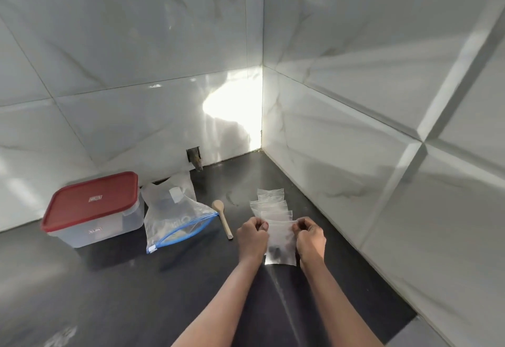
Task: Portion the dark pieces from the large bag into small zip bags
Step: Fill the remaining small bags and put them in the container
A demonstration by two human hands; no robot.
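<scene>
Fingertips of the left hand (pixel 251 233) and right hand (pixel 310 234) pinch the top corners of a small zip bag (pixel 281 240), likely sealing in its dark pieces (pixel 274 250). Spare bags (pixel 270 201) lie beyond; large bag (pixel 177 218) leftward.

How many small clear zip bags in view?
5. One small clear zip bag with dark pieces inside, pinched at its top by left hand and right hand; four more bags overlap in a row behind it. Overlap may hide others.
</scene>
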